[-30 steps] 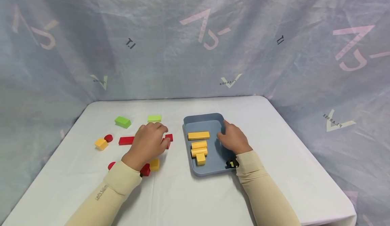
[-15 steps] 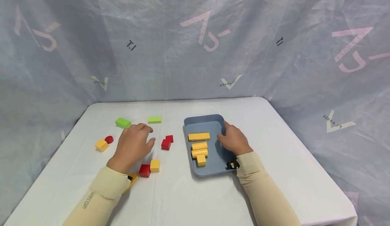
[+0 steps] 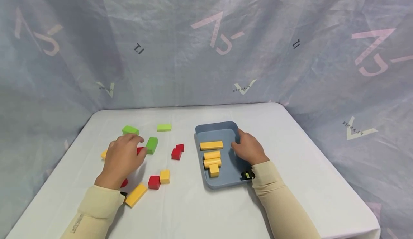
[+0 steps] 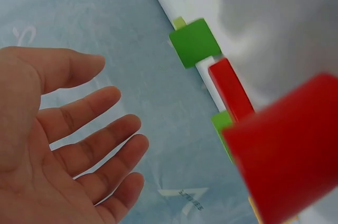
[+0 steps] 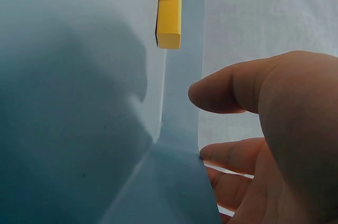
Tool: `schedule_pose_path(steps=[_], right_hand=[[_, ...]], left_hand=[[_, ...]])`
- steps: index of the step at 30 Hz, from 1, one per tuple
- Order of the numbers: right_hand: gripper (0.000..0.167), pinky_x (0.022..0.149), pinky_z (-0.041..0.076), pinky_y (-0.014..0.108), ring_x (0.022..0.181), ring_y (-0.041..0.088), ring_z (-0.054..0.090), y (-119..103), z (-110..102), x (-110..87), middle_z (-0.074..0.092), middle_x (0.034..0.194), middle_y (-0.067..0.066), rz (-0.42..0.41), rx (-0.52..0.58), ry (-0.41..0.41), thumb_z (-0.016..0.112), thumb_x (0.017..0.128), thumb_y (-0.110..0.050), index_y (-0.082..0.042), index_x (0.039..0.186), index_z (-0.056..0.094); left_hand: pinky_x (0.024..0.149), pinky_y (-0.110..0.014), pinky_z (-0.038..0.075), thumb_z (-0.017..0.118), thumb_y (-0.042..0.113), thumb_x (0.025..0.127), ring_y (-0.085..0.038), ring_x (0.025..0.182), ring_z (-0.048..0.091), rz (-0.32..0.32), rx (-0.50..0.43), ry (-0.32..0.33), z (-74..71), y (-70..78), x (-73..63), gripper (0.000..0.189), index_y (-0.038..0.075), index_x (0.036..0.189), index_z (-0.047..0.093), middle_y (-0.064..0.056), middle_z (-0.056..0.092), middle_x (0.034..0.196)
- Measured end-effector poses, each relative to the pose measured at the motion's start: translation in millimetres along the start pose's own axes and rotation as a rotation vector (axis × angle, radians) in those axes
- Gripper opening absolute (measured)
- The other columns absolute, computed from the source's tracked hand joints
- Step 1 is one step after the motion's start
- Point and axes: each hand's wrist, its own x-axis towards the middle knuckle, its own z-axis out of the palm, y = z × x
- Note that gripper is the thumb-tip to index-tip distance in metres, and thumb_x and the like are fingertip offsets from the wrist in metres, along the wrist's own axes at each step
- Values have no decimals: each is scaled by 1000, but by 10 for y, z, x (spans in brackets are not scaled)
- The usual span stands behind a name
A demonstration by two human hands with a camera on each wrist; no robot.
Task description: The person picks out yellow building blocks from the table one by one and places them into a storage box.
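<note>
My left hand [image 3: 120, 158] hovers over the blocks on the left of the table, fingers loosely bent and holding nothing in the left wrist view. Near its fingertips are a red block [image 3: 140, 150], partly hidden, and a green block [image 3: 151, 145]. Below the palm lie a red round piece [image 3: 124, 183] and a long yellow block [image 3: 136, 195]. My right hand [image 3: 250, 147] is at the right wall of a blue-grey tray [image 3: 215, 125]. Its fingers [image 5: 232, 155] touch the wall's outer side, while the thumb reaches over the inside, apart from it.
Inside the tray are a long yellow block [image 3: 211, 145], two yellow cylinders [image 3: 212, 155] and a yellow cube [image 3: 214, 170]. Small red blocks [image 3: 176, 153] lie left of the tray. A red cube [image 3: 154, 182] touches a yellow block [image 3: 165, 176]. Green blocks [image 3: 164, 127] sit farther back.
My left hand has moved left, away from the small red blocks, uncovering the green block and the long yellow block. The right hand and tray have stayed in place.
</note>
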Motion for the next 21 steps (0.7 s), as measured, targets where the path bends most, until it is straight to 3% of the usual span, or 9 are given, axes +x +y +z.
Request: schedule_pose_path(steps=[2, 8, 10, 15, 21], right_hand=[[74, 86, 51, 45, 107, 29, 66, 2, 20, -2, 52, 154, 21, -1, 1, -6, 60, 99, -34, -2, 160, 34], [74, 99, 51, 53, 129, 36, 61, 5, 47, -11, 50, 155, 21, -1, 10, -11, 60, 99, -33, -2, 160, 34], [74, 99, 51, 52, 128, 35, 61, 8, 43, -9, 50, 155, 21, -2, 12, -13, 60, 99, -33, -2, 160, 33], [73, 89, 51, 46, 111, 30, 65, 7, 2, 11, 52, 153, 22, -10, 1, -9, 59, 99, -33, -2, 160, 33], [74, 104, 49, 55, 134, 37, 57, 2, -7, 30, 48, 156, 22, -5, 6, -8, 59, 99, -33, -1, 160, 32]], left_hand=[[87, -64, 47, 74, 17, 88, -48, 109, 63, -20, -11, 21, 4, -47, -35, 25, 3, 108, 74, -22, 69, 121], [88, -65, 45, 74, 16, 88, -49, 109, 60, -114, -31, 66, 3, -163, -98, 30, 3, 114, 72, -23, 67, 123], [89, -65, 44, 73, 17, 88, -50, 111, 58, -140, -30, 67, -3, -186, -99, 31, 3, 116, 71, -25, 65, 125], [85, -65, 43, 73, 15, 88, -51, 109, 58, -136, -32, 122, -25, -232, -67, 30, 4, 116, 72, -25, 65, 125], [82, -66, 42, 70, 14, 89, -52, 107, 58, -152, -41, 165, -39, -309, -74, 29, 1, 115, 72, -26, 65, 125]])
